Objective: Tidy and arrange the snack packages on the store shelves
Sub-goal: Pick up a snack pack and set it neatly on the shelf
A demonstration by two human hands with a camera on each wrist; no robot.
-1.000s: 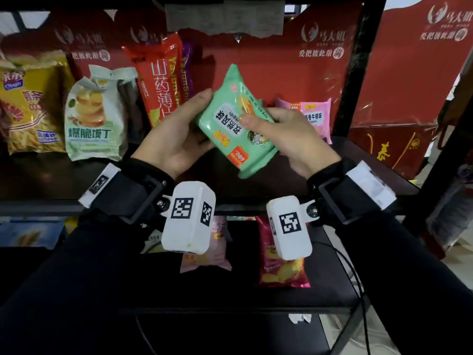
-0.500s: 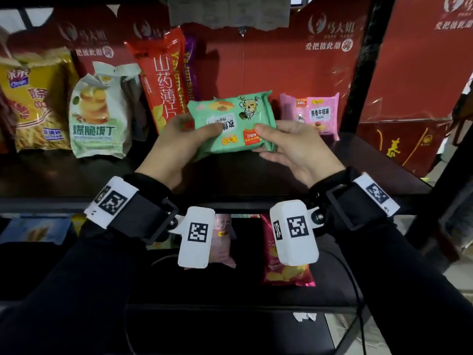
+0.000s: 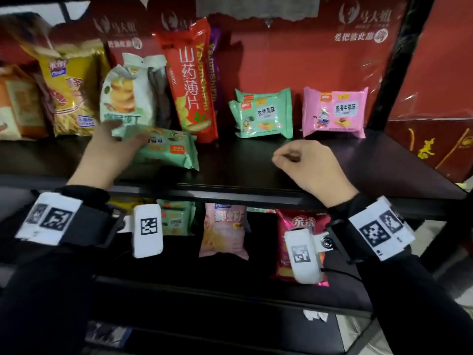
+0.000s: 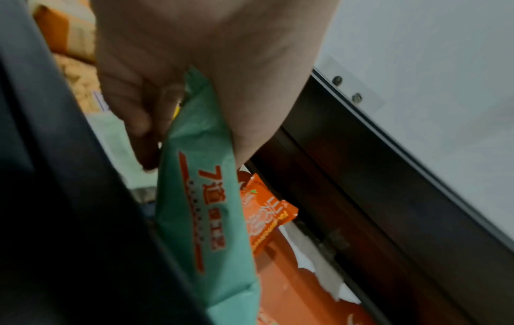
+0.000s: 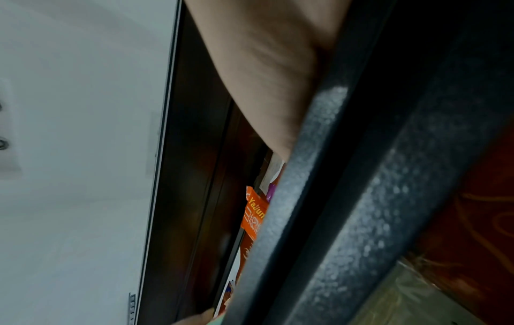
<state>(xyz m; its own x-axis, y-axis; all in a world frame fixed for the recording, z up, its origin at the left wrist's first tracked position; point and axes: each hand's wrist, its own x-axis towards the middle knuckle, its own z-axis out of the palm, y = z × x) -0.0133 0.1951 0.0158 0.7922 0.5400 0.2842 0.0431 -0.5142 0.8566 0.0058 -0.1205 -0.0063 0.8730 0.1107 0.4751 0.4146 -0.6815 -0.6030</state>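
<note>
Upper shelf point(image 3: 243, 160), contents listed from the left.

Item 1: an orange carton point(image 3: 18, 108) at the far left, blurred, its print unreadable.

Item 2: a yellow bag point(image 3: 71, 90) of strip snacks stood upright against the red backing; a blue oval logo showed, its lettering too smeared to read.

Item 3: a white-and-green pouch point(image 3: 128, 96) pictured with stacked biscuits stood upright, its green lower characters blurred.

Item 4: the left hand point(image 3: 110, 152) gripped a mint-green packet point(image 3: 169, 149) at its left end, thumb and fingers closed round the edge, as the left wrist view confirmed. The packet lay nearly flat, low over the shelf front; whether it touched the shelf could not be told. It was judged to be in transit toward its matching stock. An orange side panel read "7道工艺".

Item 5: a tall red bag point(image 3: 190, 80) stood upright, marked "山药薄片" and "YamShiPin"; a purple bag point(image 3: 215, 65) sat directly behind it.

Item 6: two green packets point(image 3: 263, 114) of the same kind stood one behind the other, faces forward, presumably as the display pattern.

Item 7: the right hand point(image 3: 309, 165) hovered over bare shelf, fingers curled inward, holding nothing.

Item 8: a pink packet point(image 3: 335, 111) stood alone at the right, its label too small to read.
</note>
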